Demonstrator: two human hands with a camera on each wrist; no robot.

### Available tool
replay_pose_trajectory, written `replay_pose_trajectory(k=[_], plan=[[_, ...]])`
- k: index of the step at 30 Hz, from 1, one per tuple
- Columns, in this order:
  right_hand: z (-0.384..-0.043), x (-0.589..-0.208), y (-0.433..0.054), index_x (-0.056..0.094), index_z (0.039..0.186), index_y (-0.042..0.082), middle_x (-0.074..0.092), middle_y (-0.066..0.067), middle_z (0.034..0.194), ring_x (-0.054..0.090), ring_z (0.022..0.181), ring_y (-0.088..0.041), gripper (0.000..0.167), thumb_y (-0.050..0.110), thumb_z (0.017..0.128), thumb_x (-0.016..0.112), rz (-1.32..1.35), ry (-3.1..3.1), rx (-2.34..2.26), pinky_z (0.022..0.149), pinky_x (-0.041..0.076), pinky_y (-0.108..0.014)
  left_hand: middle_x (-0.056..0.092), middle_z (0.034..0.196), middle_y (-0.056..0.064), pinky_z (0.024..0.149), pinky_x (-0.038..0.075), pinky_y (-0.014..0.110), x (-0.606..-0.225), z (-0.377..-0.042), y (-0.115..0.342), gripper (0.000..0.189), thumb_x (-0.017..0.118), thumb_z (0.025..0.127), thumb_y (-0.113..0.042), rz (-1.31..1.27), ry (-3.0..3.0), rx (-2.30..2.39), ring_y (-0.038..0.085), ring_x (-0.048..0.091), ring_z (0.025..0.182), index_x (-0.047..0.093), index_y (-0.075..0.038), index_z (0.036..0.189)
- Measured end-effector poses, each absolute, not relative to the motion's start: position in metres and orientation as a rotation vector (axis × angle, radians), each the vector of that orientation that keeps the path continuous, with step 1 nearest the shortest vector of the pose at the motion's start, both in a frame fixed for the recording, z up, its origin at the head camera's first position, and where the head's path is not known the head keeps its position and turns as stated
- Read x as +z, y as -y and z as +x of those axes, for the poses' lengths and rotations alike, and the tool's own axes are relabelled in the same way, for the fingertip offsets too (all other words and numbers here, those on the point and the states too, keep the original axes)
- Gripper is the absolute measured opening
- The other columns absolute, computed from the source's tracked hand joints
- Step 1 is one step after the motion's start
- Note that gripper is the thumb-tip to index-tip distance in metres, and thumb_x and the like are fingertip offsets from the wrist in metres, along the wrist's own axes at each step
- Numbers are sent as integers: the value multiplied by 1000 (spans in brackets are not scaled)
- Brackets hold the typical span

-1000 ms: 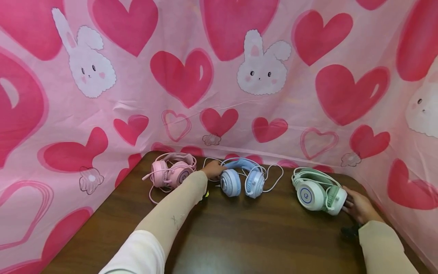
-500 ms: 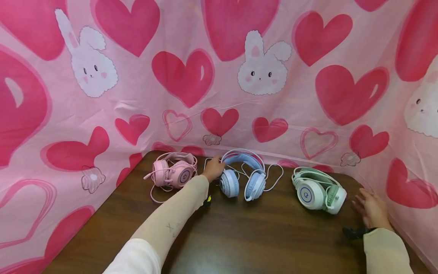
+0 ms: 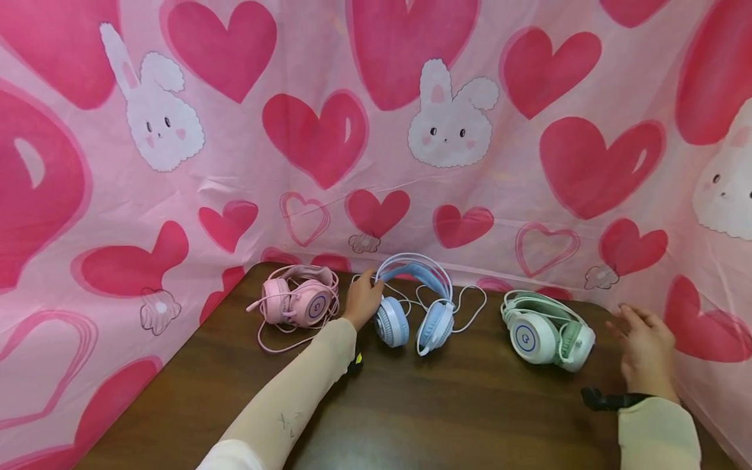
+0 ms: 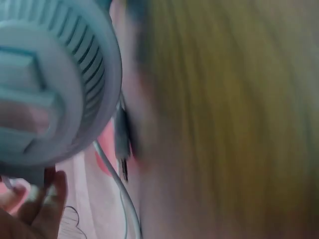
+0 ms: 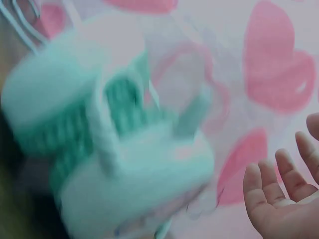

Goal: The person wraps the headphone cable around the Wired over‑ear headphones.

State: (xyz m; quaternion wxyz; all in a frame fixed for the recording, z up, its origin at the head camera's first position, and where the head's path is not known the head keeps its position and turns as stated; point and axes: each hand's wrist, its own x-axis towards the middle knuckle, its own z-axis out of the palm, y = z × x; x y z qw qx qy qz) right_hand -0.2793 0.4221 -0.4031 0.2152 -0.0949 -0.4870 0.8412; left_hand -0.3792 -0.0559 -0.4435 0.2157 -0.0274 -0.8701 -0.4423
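Blue over-ear headphones [image 3: 437, 326] stand mid-table with their headband arched up. My left hand [image 3: 362, 300] pinches the left side of that headband, just above the ear cup. In the left wrist view the ear cup [image 4: 102, 84] looms large, and my left fingers [image 4: 50, 204] curl at its band joint. My right hand [image 3: 646, 349] hovers with relaxed fingers to the right of the green-and-white headphones [image 3: 529, 336], a gap between them. The right wrist view shows those headphones blurred at left and the open palm at right.
Pink headphones [image 3: 311, 303] with a coiled cable lie at the table's left rear. A white cable [image 3: 476, 310] loops right of the blue pair, and a plug [image 4: 122, 137] hangs beside its cup. Heart-and-rabbit cloth [image 3: 388, 163] rises behind the brown table [image 3: 446, 418].
My right hand has let go of the green headphones and drawn away to the right. My left hand has raised the blue headband upright and brought the headphones slightly nearer.
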Motion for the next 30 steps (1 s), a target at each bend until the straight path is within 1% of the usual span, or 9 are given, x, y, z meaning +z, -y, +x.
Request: replay_pose_trajectory(k=[3, 5, 10, 14, 18, 23, 27, 30], plan=[[-283, -394, -401, 70, 106, 10, 67, 3, 92, 63, 81, -9, 26, 22, 84, 76, -201, 1404, 2307, 67, 55, -22, 67, 92, 4, 78, 46, 43, -446, -376, 58, 29, 59, 95, -24, -15, 2373, -1273, 25, 60, 87, 65, -14, 122], [-285, -390, -387, 69, 105, 9, 66, 2, 93, 64, 81, -10, 22, 19, 87, 73, -137, 1438, 2294, 68, 54, -21, 66, 91, 3, 78, 46, 42, -448, -373, 59, 29, 59, 95, -24, 13, 2357, -1298, 24, 59, 86, 65, -15, 121], [-291, -385, -356, 69, 103, 8, 65, 0, 96, 65, 84, -9, 13, 12, 91, 68, 21, 1521, 2265, 71, 54, -21, 65, 91, 3, 78, 45, 42, -449, -365, 63, 28, 59, 95, -23, 13, 2339, -1343, 23, 57, 86, 65, -14, 121], [-299, -381, -332, 67, 106, 5, 62, -1, 98, 63, 87, -9, 15, 10, 92, 65, 79, 1607, 2199, 72, 54, -21, 64, 92, 2, 76, 46, 41, -443, -357, 63, 29, 59, 95, -24, 3, 2339, -1365, 22, 57, 84, 64, -16, 123], [-304, -371, -313, 65, 108, 1, 62, -2, 98, 62, 88, -9, 18, 8, 92, 65, 90, 1649, 2118, 71, 53, -19, 67, 94, 2, 76, 49, 42, -429, -355, 60, 32, 60, 95, -25, -51, 2320, -1370, 21, 60, 84, 63, -17, 126], [-307, -363, -293, 65, 112, 1, 64, -1, 99, 61, 91, -9, 21, 11, 94, 64, 175, 1793, 1959, 74, 51, -15, 70, 99, 4, 77, 50, 42, -410, -358, 57, 33, 59, 95, -25, -125, 2272, -1362, 19, 62, 85, 62, -18, 127], [-306, -364, -281, 60, 119, -1, 63, 6, 102, 62, 89, -7, 29, 17, 96, 61, 269, 1998, 1797, 76, 50, -15, 70, 102, 4, 76, 51, 38, -402, -355, 54, 32, 59, 95, -25, -182, 2243, -1428, 16, 65, 82, 62, -20, 127], [-300, -368, -272, 54, 127, -4, 62, 10, 107, 63, 88, -4, 40, 23, 99, 57, 343, 2177, 1637, 79, 49, -15, 68, 106, 7, 75, 54, 36, -399, -348, 51, 31, 60, 95, -22, -225, 2183, -1613, 16, 67, 82, 62, -17, 126]])
